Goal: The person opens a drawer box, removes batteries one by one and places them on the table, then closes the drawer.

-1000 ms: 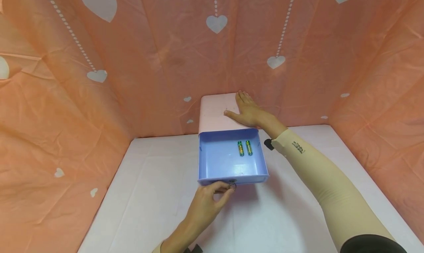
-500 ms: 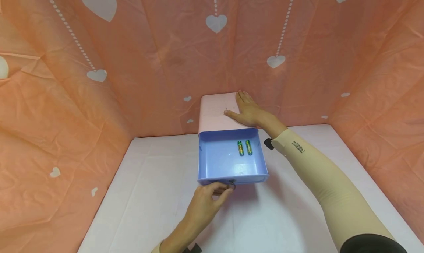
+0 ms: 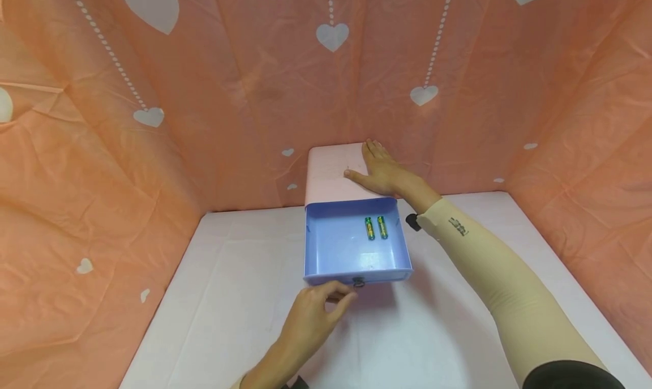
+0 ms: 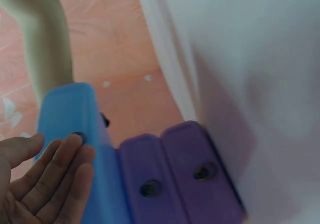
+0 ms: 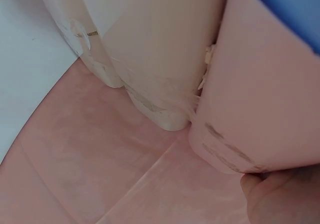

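Note:
A blue drawer [image 3: 336,247] stands pulled out of the pink cabinet [image 3: 331,176]. Two green-and-yellow batteries, one on the left [image 3: 369,229] and one on the right [image 3: 382,227], lie side by side in the drawer's right half. Just beside the ring pull [image 3: 359,282] on its front is my left hand [image 3: 313,315], thumb and fingers apart and holding nothing. In the left wrist view its fingertips are close to the ring, partly covering it. My right hand [image 3: 379,171] rests flat on the cabinet top, fingers spread toward the back edge; only part of it [image 5: 280,196] appears in the right wrist view.
Two purple drawers [image 4: 145,164] with ring pulls sit below the blue one. Behind the cabinet hangs an orange cloth [image 3: 254,94] printed with white hearts. A white surface [image 3: 244,276] extends around the cabinet.
My left hand has let go of the ring pull and shifted slightly left and down from it. The drawer, the batteries and my right hand stay in place.

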Demonstrator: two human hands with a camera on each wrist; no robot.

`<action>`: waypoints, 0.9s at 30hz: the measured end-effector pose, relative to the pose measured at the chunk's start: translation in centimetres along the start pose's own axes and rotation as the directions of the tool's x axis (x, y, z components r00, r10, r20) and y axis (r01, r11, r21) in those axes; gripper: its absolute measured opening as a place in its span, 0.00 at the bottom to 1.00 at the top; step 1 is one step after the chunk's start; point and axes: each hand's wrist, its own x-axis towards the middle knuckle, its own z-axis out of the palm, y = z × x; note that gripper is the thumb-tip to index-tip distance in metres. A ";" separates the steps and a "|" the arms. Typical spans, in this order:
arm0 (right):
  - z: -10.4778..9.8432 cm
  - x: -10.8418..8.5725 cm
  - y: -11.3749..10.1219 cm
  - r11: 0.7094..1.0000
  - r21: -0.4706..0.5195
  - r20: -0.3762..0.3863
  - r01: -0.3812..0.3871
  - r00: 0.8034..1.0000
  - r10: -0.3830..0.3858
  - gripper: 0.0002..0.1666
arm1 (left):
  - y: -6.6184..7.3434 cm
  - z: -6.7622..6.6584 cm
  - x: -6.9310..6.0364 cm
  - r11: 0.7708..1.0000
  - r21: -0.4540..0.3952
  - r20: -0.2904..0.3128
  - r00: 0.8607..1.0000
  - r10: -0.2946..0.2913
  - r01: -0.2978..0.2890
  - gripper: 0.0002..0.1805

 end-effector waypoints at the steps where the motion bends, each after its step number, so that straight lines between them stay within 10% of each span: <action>1: 0.0 0.0 0.0 1.000 0.000 0.001 -0.001 1.000 0.001 0.66 | 0.2 -0.1 0.0 1.000 0.006 0.007 1.000 0.007 -0.007 0.05; 11: -0.1 -0.1 -0.2 1.000 0.014 0.004 0.001 1.000 -0.002 0.66 | 2.4 -2.3 -0.1 0.988 0.037 -0.018 0.988 0.154 -0.153 0.02; 27: -0.1 -0.2 -0.1 0.999 0.040 -0.012 0.001 1.000 0.000 0.65 | 3.8 -5.5 3.7 0.960 0.072 -0.116 0.954 0.276 -0.269 0.07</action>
